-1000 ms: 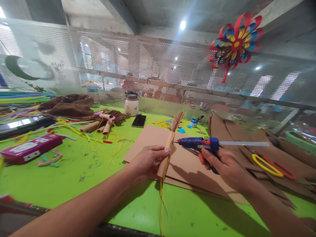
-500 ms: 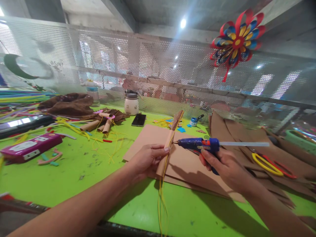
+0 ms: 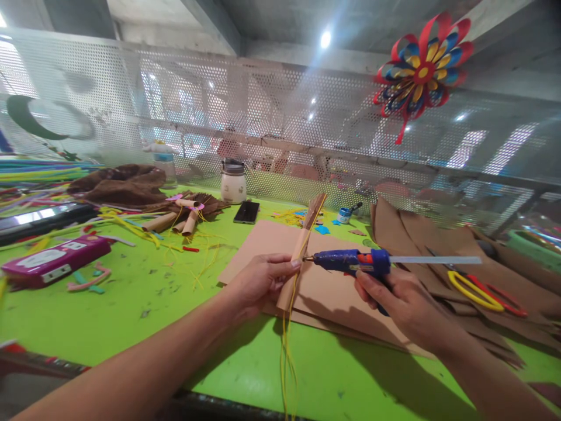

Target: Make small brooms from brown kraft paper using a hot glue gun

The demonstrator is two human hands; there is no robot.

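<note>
Above the stacked brown sheets (image 3: 258, 240), the left hand (image 3: 263, 280) pinches a paper roll (image 3: 286, 297) between thumb and fingers. The roll's long axis slants from its near end, at lower left, up and away to a pleated far end at upper right, with yellow string (image 3: 288, 330) running along it and trailing off below. From the right, the glue gun (image 3: 346, 260) lies almost square across that axis, its nozzle pointing left at the roll's right side, just beside the left fingertips; whether the tip touches, I cannot tell. The right hand (image 3: 401, 295) has its fingers curled round the gun's handle, and a pale glue stick (image 3: 433, 260) juts out behind. Of the two, the left hand is nearer the roll, being on it.

Underneath, the green desk (image 3: 144, 351) carries a purple power strip (image 3: 56, 263) at left, a phone (image 3: 246, 212) and jar (image 3: 234, 186) farther back, and scissors (image 3: 475, 291) on brown paper (image 3: 407, 234) at right. Behind stands a perforated screen (image 3: 188, 105), a paper flower (image 3: 423, 72) showing against it.
</note>
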